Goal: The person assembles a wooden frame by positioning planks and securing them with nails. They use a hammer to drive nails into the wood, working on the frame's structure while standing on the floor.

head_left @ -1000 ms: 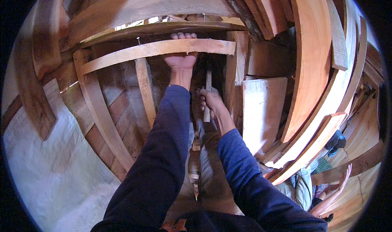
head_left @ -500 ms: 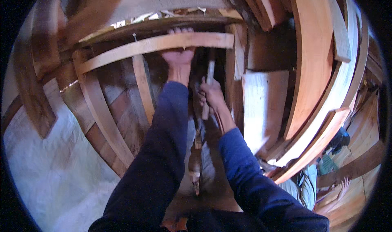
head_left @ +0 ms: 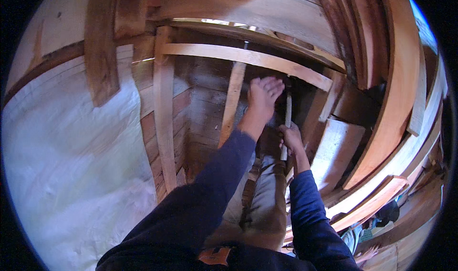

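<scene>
My left hand (head_left: 266, 97) is raised with its fingers stretched out, holding nothing, just below a pale wooden crosspiece (head_left: 248, 56). My right hand (head_left: 292, 138) grips a hammer (head_left: 288, 110) by its light wooden handle, which points upward. The hammer's head is dark and hard to make out in the shadow under the crosspiece. This crosspiece spans from a left upright (head_left: 163, 104) to a right post (head_left: 317, 109). Behind it stands a thin pale upright (head_left: 232, 104), and a nail (head_left: 246, 45) shows above its top.
A whitish sheet (head_left: 81, 147) covers the left side. A dark board (head_left: 101, 56) hangs over it. Long curved-looking planks (head_left: 396, 90) and a short pale board (head_left: 337, 152) stand at the right. Another person's hand (head_left: 367, 254) shows at the lower right.
My left hand has come off the crosspiece and down below it. My right hand still holds the hammer. The view has swung, so the scene sits further right and tilted.
</scene>
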Motion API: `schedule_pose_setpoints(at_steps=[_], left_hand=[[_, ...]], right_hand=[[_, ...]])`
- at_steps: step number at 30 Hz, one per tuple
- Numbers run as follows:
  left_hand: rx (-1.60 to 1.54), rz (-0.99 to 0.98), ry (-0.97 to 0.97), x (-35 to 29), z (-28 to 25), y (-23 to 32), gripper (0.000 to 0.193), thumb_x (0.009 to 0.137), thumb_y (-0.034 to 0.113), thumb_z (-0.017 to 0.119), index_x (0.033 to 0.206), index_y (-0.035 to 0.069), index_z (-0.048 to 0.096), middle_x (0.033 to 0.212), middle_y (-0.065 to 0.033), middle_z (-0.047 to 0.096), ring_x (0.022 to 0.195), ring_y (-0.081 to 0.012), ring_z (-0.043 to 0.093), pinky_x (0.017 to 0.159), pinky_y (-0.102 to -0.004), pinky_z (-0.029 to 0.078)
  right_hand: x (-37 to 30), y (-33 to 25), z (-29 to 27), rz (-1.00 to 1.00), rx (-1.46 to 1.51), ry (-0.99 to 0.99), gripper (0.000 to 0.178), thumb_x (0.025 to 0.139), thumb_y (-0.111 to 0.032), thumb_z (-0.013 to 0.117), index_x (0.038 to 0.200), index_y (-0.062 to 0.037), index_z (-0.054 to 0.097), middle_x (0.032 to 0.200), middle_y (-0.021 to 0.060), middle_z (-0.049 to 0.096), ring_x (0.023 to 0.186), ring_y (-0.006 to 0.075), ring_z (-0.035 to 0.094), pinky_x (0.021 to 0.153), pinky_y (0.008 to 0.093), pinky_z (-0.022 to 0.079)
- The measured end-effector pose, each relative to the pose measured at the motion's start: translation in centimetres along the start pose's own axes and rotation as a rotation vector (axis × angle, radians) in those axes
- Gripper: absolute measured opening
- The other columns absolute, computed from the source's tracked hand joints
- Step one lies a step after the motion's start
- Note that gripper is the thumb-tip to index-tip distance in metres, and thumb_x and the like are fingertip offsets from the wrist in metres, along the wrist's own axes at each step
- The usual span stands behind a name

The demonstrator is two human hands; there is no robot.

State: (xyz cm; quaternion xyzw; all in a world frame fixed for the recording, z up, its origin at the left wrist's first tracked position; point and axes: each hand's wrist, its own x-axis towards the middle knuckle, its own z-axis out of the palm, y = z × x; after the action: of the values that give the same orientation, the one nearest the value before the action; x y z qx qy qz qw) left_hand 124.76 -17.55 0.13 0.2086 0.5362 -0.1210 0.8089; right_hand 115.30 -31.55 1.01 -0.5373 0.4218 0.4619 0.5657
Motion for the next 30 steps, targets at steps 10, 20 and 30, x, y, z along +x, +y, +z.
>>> schedule_pose_setpoints(at_steps=[10, 20, 30], left_hand=[[1.065, 0.313, 0.158, -0.1, -1.0, 13.3, 0.096, 0.082, 0.075, 0.044, 0.134, -0.006, 0.042, 0.135, -0.0248, 0.047, 0.122, -0.0345, 0.048, 0.103, -0.0399, 0.036], [0.755, 0.150, 0.190, -0.2, 4.2, 12.7, 0.089, 0.078, 0.070, 0.046, 0.147, 0.016, 0.027, 0.153, -0.0108, 0.023, 0.140, -0.0311, 0.018, 0.109, -0.0548, 0.015], [0.654, 0.195, 0.255, 2.7, 1.8, 12.3, 0.065, 0.077, 0.050, 0.057, 0.123, 0.004, 0.055, 0.126, -0.0124, 0.052, 0.117, -0.0265, 0.044, 0.101, -0.0433, 0.032]], right_hand=[[-0.4, 0.3, 2.5, -0.108, -0.172, -0.062, 0.016, 0.083, -0.013, 0.059, 0.091, -0.0015, 0.053, 0.061, 0.0051, 0.052, 0.040, 0.0144, 0.048, 0.036, 0.0302, 0.041], [-14.2, -1.4, -0.1, -0.347, -0.328, 0.006, 0.022, 0.091, -0.013, 0.049, 0.109, -0.0008, 0.049, 0.069, 0.0016, 0.049, 0.057, 0.0106, 0.050, 0.050, 0.0261, 0.042], [-17.9, -17.6, 3.0, -0.383, -0.393, 0.051, 0.036, 0.094, -0.020, 0.056, 0.120, 0.0015, 0.042, 0.071, 0.0196, 0.059, 0.065, 0.0312, 0.062, 0.064, 0.0433, 0.048]])
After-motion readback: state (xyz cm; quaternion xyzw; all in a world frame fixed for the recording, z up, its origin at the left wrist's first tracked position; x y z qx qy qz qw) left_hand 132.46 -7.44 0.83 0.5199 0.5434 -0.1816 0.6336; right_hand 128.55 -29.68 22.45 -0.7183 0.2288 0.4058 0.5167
